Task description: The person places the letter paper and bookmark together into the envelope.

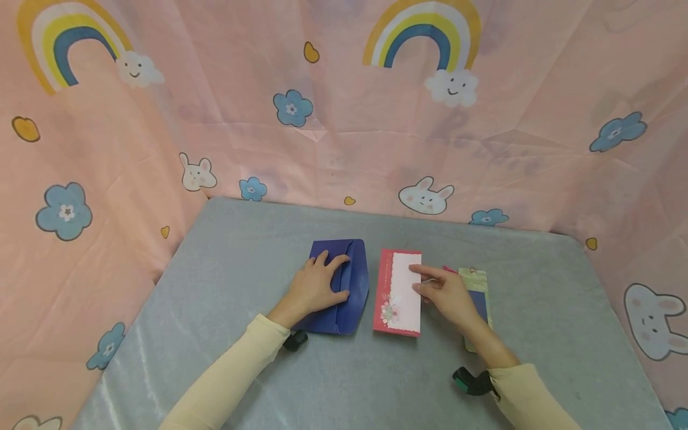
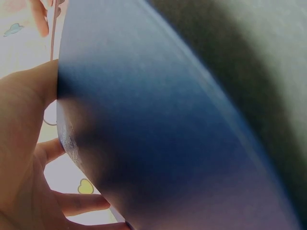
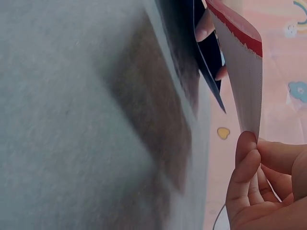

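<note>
My left hand [image 1: 314,286] rests over a dark blue envelope [image 1: 352,304], thumb and fingers spread at its mouth, flap toward the right. In the left wrist view the envelope's flap [image 2: 192,120] fills the middle and hides the thumb tip. To its right, a red and white card [image 1: 405,292] with a flower print is held upright in the head view. My right hand [image 1: 446,295] pinches the card's right edge between thumb and fingers. The right wrist view shows this pinch [image 3: 249,153] at the card's edge, with the card raised above the table and apart from the envelope.
A pale green packet [image 1: 473,280] with a dark blue part lies on the grey table [image 1: 242,239], partly under my right forearm. Something pink pokes out near it. A pink printed cloth [image 1: 333,137] stands behind the table and on both sides.
</note>
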Motion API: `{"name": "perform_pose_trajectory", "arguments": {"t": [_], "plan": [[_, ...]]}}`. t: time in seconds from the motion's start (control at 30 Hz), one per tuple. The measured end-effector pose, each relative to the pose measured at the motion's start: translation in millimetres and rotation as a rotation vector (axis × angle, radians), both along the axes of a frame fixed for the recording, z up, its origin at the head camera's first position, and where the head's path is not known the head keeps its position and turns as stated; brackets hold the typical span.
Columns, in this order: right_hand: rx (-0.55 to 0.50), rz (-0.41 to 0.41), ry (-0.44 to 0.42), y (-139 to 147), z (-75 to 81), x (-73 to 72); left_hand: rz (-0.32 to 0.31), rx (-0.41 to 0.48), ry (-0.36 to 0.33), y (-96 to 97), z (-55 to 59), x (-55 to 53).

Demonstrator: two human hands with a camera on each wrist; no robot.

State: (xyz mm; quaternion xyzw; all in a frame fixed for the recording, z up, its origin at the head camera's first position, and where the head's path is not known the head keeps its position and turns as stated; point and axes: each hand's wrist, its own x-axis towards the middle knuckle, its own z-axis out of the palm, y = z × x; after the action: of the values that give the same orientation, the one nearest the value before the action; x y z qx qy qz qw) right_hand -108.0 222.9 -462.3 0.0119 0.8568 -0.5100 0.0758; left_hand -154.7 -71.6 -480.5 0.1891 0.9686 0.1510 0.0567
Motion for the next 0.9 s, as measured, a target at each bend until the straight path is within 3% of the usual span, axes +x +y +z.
{"name": "perform_pose_trajectory", "arguments": {"t": [0.9], "plan": [[-0.015, 0.032, 0.009, -39, 2.3, -17.5, 0.012, 0.003, -0.021, 1.3, 1.0, 1.0]]}}
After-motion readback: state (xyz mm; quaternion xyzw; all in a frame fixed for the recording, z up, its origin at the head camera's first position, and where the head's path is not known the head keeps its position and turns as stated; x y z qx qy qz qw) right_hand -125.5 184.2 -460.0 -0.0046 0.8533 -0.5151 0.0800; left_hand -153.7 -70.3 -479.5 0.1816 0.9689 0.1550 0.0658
